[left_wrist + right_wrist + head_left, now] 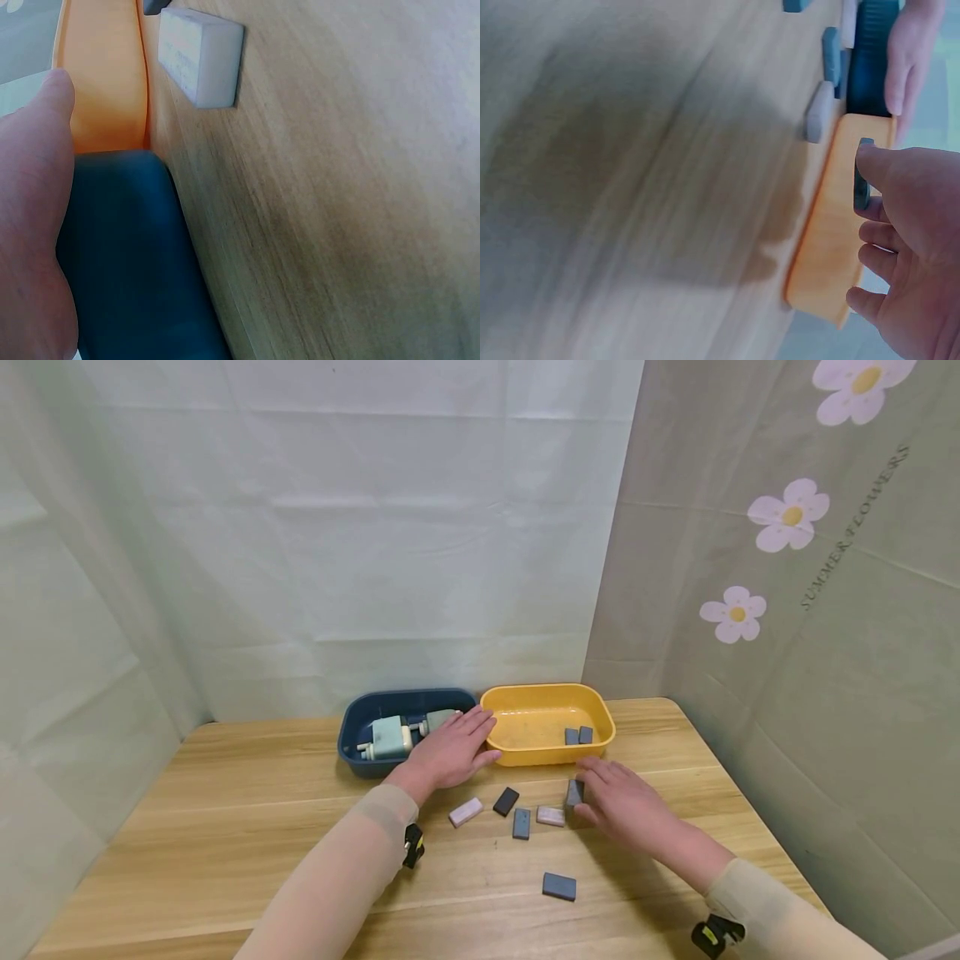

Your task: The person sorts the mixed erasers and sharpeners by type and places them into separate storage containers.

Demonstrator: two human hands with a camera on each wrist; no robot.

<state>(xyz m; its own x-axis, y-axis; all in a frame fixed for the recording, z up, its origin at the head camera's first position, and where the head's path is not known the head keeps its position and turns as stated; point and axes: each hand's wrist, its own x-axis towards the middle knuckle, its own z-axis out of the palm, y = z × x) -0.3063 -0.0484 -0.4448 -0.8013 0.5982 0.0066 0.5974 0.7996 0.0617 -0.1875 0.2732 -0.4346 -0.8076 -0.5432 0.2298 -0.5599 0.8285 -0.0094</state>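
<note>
My right hand [626, 802] pinches a small dark grey rectangular block [574, 795] between thumb and fingers, just in front of the yellow bin [536, 757]. In the right wrist view that block [862, 180] stands on edge between thumb and forefinger, the other fingers loosely bent. My left hand [452, 750] has its fingers extended over the right end of the navy bin [349, 727], fingertips by the yellow bin's left rim. It holds nothing. Two dark grey blocks [578, 736] lie inside the yellow bin, at its right.
Between my arms on the wooden table lie a pale pink block [466, 812], a black block [506, 801], a blue-grey block [521, 823], a whitish block [551, 816] and, nearer, another blue-grey block [559, 887]. Pale blue bottle-like items [390, 737] lie in the navy bin.
</note>
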